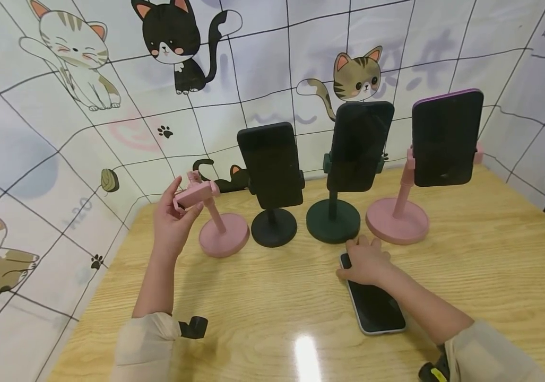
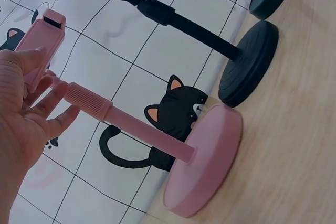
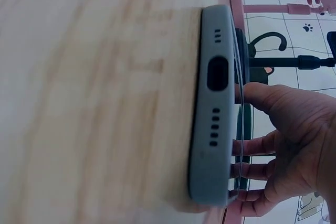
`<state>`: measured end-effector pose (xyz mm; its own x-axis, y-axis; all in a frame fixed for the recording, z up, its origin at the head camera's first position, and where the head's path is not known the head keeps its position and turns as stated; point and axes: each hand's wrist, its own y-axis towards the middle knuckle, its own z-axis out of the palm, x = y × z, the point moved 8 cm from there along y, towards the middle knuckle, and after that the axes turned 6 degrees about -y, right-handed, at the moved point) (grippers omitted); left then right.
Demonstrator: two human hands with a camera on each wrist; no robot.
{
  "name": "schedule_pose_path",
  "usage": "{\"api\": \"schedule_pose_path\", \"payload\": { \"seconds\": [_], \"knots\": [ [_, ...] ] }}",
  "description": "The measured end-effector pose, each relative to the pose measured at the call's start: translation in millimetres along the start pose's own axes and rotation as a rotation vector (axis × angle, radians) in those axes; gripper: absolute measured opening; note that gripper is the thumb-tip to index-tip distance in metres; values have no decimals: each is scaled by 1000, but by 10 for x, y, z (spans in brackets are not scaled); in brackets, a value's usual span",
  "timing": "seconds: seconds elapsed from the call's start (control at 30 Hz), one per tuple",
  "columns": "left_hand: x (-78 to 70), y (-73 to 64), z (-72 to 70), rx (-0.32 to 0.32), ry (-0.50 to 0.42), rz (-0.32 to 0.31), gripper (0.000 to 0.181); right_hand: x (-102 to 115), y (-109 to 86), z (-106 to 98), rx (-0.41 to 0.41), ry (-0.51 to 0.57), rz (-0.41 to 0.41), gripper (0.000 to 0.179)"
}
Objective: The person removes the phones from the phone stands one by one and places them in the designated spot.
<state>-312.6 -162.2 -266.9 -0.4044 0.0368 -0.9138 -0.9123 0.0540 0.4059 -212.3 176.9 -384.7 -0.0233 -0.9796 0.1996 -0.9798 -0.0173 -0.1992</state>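
Wooden tabletop (image 1: pixel 253 302): 1 phone (image 1: pixel 375 306) lies flat beneath the right hand (image 1: pixel 366 263).

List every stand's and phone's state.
Leftmost pink round-based stand, empty, clamp held by left hand.
Black round-based stand, loaded.
Its black rectangular phone, clamped, screen dark.
Dark green round-based stand, loaded.
Its dark rectangular phone, clamped, screen dark.
Rightmost pink round-based stand, loaded.
Its purple-edged rectangular phone, clamped, screen dark.
Light-edged rectangular phone, flat on wooden table, dark screen up, under right hand.

Phone (image 1: pixel 379 310) flat on tbl (image 1: pixel 253 302), in frt of 4 stands (image 1: pixel 332 223)
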Motion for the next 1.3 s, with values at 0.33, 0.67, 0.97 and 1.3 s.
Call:
{"api": "schedule_pose_path", "payload": {
  "seconds": [0.33, 0.67, 0.97, 1.3],
  "knots": [
    [97, -313, -23, -13, -23, -48, 47, 43, -24, -35, 14, -2, -20, 63],
    [25, -492, 96, -20, 29, -86, 35, 269, -86, -283, -164, 124, -164, 32],
    [-59, -551, 503, 57, -8, -54, 30, 546, -246, -569, -327, 279, -234, 18],
    [-80, -576, 799, 70, 47, -24, 36, 706, -377, -761, -377, 440, -206, 22]
  ]
}}
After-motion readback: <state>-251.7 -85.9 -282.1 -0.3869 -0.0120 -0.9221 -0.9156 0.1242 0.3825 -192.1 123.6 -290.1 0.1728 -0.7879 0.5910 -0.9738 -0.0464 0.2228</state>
